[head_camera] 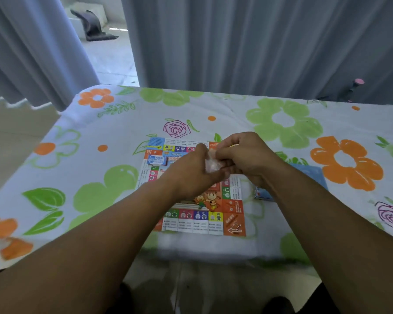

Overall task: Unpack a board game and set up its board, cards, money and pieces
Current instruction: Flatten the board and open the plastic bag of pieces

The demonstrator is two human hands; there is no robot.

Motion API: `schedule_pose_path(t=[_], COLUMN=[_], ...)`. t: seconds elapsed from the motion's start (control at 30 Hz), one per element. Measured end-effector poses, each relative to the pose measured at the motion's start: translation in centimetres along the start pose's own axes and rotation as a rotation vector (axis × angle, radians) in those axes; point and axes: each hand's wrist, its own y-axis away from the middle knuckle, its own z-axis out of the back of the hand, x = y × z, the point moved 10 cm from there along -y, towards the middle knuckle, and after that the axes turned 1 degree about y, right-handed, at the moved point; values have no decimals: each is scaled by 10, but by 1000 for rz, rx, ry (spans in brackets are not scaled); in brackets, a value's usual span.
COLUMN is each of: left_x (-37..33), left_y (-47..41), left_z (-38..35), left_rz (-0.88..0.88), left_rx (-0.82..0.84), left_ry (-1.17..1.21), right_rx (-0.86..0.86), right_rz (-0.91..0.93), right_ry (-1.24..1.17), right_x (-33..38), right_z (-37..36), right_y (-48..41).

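A colourful paper game board (pixel 233 219) lies flat on the flowered table cover (pixel 104 177). A small blue card stack (pixel 156 160) rests on the board's upper left part. Above the board's middle, my left hand (pixel 191 175) and my right hand (pixel 243 155) meet and pinch a small clear plastic bag (pixel 211 165) between their fingers. What the bag holds is too blurred to tell. A blue game box (pixel 311 175) lies to the right of the board, partly hidden by my right forearm.
Grey curtains (pixel 236 41) hang behind the table, with a gap at the left showing a floor. A tan cardboard flap (pixel 16 137) juts in at the left edge. The table's near edge runs just below the board.
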Motion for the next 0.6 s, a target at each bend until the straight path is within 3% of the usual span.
schedule_pose_path(t=[0.6], left_x=[22], left_y=[42], left_z=[48], left_rz=[115], left_rx=[-132], left_ry=[-75], right_rx=[183], right_rz=[132], right_ry=[-68], right_x=[30], right_z=[-54], right_y=[29])
